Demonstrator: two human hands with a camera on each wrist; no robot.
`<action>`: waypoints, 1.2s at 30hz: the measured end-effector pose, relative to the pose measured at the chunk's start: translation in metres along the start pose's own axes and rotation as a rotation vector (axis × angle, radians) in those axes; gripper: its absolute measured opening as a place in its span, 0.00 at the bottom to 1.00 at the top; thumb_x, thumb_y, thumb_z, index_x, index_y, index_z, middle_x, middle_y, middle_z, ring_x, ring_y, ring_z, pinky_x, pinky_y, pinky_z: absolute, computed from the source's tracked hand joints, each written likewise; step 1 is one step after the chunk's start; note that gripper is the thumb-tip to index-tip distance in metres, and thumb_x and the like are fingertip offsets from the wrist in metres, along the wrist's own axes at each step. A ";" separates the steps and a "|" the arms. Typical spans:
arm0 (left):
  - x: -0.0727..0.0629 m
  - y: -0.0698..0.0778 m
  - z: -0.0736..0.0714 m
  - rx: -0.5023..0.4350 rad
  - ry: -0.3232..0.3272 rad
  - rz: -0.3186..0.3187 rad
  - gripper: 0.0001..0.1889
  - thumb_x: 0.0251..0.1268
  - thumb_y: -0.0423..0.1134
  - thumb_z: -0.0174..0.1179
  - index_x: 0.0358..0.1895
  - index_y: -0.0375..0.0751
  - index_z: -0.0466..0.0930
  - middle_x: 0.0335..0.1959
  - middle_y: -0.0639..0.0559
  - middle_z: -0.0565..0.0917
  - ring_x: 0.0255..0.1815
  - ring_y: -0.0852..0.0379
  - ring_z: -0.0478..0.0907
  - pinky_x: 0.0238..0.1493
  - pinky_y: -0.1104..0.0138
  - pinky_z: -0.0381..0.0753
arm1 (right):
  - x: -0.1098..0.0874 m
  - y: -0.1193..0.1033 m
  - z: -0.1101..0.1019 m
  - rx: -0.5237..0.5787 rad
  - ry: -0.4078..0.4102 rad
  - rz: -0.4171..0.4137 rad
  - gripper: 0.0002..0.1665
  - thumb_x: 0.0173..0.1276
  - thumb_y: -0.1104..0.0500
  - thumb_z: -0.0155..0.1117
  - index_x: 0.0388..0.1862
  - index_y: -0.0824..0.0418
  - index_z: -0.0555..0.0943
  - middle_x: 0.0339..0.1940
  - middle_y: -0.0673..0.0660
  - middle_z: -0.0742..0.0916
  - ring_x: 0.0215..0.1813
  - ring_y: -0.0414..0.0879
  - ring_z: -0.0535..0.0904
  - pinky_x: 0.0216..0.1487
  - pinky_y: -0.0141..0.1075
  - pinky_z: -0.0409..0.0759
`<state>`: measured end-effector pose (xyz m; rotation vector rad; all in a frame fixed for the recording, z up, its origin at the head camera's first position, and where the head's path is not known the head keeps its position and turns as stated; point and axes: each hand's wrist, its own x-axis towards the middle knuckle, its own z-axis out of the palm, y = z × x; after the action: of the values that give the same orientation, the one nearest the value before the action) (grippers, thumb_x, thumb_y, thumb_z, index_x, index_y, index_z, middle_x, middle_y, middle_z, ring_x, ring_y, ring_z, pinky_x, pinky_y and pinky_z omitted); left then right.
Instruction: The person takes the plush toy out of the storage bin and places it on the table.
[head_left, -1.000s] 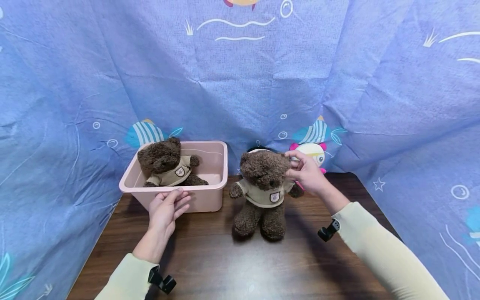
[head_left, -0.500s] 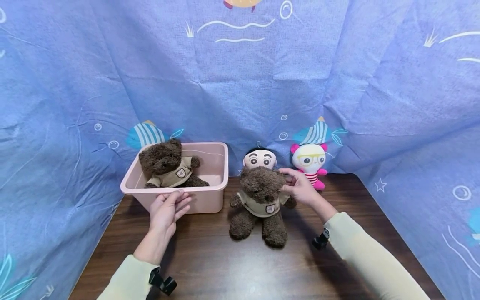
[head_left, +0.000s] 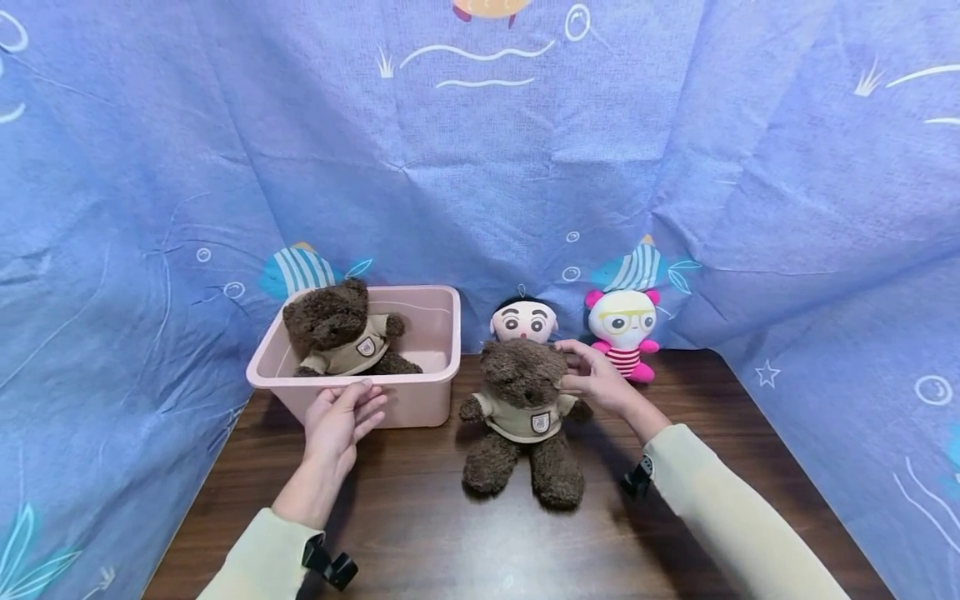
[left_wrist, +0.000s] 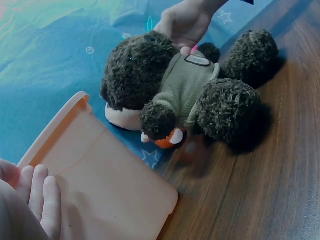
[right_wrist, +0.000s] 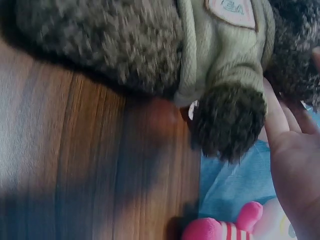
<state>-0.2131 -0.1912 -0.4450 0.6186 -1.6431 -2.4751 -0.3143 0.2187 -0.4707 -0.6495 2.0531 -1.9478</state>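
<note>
A pink plastic bin [head_left: 412,404] stands at the left of the table. My left hand [head_left: 332,429] grips its front rim, thumb on top and fingers below. Inside leans a brown teddy bear [head_left: 330,321] in a beige sweater. Right of the bin, a second, matching teddy bear [head_left: 517,417] sits on the table, facing me, legs forward. My right hand [head_left: 596,383] holds the side of its head; some fingers are hidden behind it. In the right wrist view, the hand [right_wrist: 300,165] reaches behind the bear's head, beside its sweater [right_wrist: 225,55].
Behind the seated bear, a black-haired plush doll [head_left: 522,319] is partly hidden. A white and pink panda plush [head_left: 624,325] sits at the back right. A blue sea-print cloth [head_left: 480,192] hangs around the dark wooden table [head_left: 420,517].
The right hand has lowered the second bear and brought it slightly nearer; its legs now stretch forward. The doll's face and the panda plush have come into view. The left hand keeps its hold.
</note>
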 end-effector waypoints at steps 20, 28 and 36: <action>-0.002 -0.001 -0.001 -0.013 -0.023 0.008 0.08 0.73 0.35 0.61 0.45 0.44 0.69 0.29 0.58 0.91 0.34 0.62 0.90 0.38 0.67 0.90 | 0.003 -0.019 0.003 -0.248 0.182 -0.147 0.36 0.57 0.75 0.71 0.66 0.65 0.74 0.45 0.59 0.89 0.40 0.43 0.89 0.41 0.35 0.89; -0.002 0.000 0.000 -0.005 -0.019 0.009 0.07 0.73 0.35 0.61 0.44 0.45 0.71 0.29 0.58 0.91 0.33 0.62 0.90 0.37 0.67 0.90 | -0.007 0.000 -0.004 -0.258 0.081 -0.087 0.36 0.59 0.73 0.71 0.69 0.68 0.74 0.45 0.62 0.90 0.43 0.45 0.88 0.45 0.36 0.89; -0.003 -0.001 0.000 -0.013 -0.015 0.013 0.06 0.73 0.35 0.61 0.43 0.45 0.72 0.28 0.59 0.91 0.34 0.62 0.90 0.38 0.66 0.90 | 0.006 -0.014 -0.012 -0.346 0.029 -0.060 0.35 0.60 0.67 0.74 0.67 0.60 0.76 0.52 0.59 0.87 0.53 0.44 0.84 0.56 0.32 0.83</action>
<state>-0.2103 -0.1898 -0.4446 0.5868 -1.6302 -2.4848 -0.3229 0.2259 -0.4554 -0.7632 2.4405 -1.6513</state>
